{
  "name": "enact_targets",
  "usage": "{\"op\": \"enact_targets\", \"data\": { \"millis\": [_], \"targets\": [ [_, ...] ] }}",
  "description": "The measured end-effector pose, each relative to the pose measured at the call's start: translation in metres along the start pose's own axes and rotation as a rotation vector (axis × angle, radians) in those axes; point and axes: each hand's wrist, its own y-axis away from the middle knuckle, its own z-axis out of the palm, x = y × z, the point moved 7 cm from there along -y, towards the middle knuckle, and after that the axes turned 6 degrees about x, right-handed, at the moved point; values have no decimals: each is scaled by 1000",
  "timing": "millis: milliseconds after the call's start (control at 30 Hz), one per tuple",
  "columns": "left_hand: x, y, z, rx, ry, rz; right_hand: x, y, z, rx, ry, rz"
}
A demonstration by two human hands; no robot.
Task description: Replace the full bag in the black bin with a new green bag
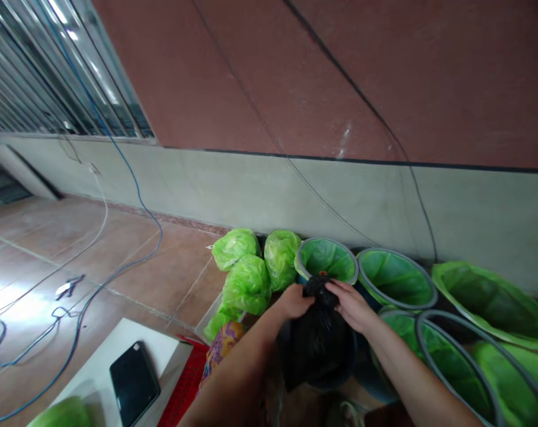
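My left hand (293, 301) and my right hand (351, 303) both grip the gathered top of a black plastic bag (316, 344), which sits in a dark bucket below my forearms. A small red tie or band shows at the bag's neck between my fingers. Just beyond the bag stands a bin lined with a green bag (326, 260).
Several more green-lined bins (396, 277) stand to the right along the wall. Three tied green bags (246, 284) lie on the tiled floor to the left. A white board with a dark tablet (133, 382) is at lower left. Blue and white cables (118, 267) cross the floor.
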Motion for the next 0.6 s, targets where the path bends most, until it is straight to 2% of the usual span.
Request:
{"op": "enact_targets", "data": {
  "millis": [67, 133, 233, 333, 433, 533, 600],
  "targets": [
    [6, -2, -18, 55, 192, -48, -34, 9, 1, 34, 140, -173],
    [15, -4, -37, 98, 343, -79, -65, 21, 11, 40, 370, -379],
    [31, -8, -64, 108, 474, -71, -86, 33, 38, -35, 651, -540],
    [41, -14, -86, 128, 498, -56, -88, 28, 64, -92, 751, -562],
    [37, -23, -111, 209, 403, -55, -83, 5, 84, -92, 833, -494],
    [24, -27, -146, 356, 189, -19, -76, -30, 104, -32, 876, -405],
    [11, -23, -178, 519, 28, 20, -73, -56, 119, 7, 838, -361]
  ]
}}
